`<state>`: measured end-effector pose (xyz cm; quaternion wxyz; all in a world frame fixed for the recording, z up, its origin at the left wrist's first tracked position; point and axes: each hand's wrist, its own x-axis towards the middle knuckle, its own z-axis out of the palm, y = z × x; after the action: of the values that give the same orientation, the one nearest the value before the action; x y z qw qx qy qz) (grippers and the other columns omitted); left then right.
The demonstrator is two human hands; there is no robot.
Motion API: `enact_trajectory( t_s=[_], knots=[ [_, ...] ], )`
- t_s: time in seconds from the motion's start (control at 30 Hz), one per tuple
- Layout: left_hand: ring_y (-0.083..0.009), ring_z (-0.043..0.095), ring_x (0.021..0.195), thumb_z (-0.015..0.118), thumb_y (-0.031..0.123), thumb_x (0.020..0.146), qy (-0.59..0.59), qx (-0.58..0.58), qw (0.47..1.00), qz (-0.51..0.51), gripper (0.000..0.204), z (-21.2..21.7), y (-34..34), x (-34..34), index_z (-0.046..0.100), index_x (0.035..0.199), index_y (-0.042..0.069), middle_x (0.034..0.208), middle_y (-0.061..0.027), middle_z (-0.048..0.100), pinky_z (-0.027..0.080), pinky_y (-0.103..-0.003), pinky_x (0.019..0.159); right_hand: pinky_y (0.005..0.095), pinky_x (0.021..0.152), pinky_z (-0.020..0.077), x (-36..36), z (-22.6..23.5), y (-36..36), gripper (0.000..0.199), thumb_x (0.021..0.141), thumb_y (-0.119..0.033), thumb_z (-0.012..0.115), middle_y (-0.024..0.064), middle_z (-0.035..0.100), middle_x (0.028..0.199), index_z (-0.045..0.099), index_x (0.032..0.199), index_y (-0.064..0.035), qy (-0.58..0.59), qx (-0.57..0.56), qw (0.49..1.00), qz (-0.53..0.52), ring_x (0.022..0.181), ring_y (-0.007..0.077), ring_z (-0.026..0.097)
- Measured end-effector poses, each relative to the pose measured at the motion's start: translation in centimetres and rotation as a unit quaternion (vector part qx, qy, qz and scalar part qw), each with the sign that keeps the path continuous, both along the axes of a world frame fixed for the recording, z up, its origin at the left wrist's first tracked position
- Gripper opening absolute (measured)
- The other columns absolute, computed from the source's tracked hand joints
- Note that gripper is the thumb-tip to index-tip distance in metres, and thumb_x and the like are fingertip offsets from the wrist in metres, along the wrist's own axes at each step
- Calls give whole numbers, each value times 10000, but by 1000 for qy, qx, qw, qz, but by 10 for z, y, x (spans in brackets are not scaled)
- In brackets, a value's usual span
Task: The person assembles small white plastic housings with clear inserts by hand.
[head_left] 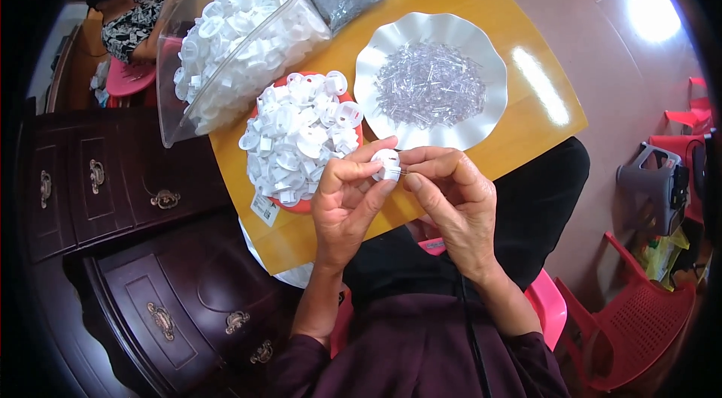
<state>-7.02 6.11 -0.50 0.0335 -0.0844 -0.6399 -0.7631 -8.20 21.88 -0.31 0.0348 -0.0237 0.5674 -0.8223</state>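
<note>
As both hands (406, 187) pinch, white cap (386, 163) upright

small white cap (386, 164) mostly covered by fingertips, clear pins in white dish (451, 127) too fine to separate, seated person (128, 11) cut off at frame edge

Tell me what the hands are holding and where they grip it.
The left hand pinches a small white plastic cap by its sides between thumb and fingertips. The right hand touches the cap's right edge; anything held in its fingers cannot be told.
</note>
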Motion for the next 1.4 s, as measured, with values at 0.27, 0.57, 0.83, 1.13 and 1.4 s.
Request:
enact_trajectory(
  t_s=[0.27, 0.57, 0.83, 1.13, 1.4],
  knots=[
    [-225, 594, 1168, 601, -98, 924, 11, -1, 1000, -1, 244, -1, 3, -2, 491, 1116, 4, 1381, -294, 491, 501, -334, 988, 242, 752, 552, -1, 1, 1, 70, 909, -15, 678, 104, 692, 1072, 639, 952, 25, -7, 9, 1000, -12, 887, 99, 656],
    [-222, 582, 1186, 629, -86, 913, 29, -38, 999, 4, 252, -2, 6, -2, 498, 1107, 5, 1379, -269, 504, 509, -332, 975, 232, 701, 540, -1, -1, 3, 71, 909, -24, 680, 105, 699, 1066, 638, 944, 21, -8, 17, 1000, -16, 849, 92, 650],
    [-244, 609, 1156, 709, -60, 861, 91, -195, 974, 71, 228, -5, 7, -1, 591, 1034, 31, 1297, -208, 602, 514, -331, 957, 225, 672, 536, 0, -1, 3, 74, 898, -22, 689, 83, 711, 1030, 640, 942, 13, -7, 45, 999, -25, 818, 80, 649],
    [-273, 552, 1262, 631, -132, 878, -13, -7, 1000, 15, 465, 6, 5, 5, 495, 1309, -24, 1352, -234, 543, 465, -382, 1058, 224, 675, 541, 1, 1, 7, 71, 902, -11, 681, 94, 711, 1029, 638, 951, 19, -15, 27, 999, -6, 820, 83, 652],
    [-258, 572, 1229, 722, -101, 819, 33, -57, 998, 6, 410, 1, -2, 5, 620, 1204, -6, 1317, -187, 574, 485, -356, 1037, 220, 673, 537, 3, -1, 7, 87, 902, -16, 690, 88, 692, 1027, 636, 961, 18, -1, 23, 1000, 14, 810, 84, 649]
  ],
)
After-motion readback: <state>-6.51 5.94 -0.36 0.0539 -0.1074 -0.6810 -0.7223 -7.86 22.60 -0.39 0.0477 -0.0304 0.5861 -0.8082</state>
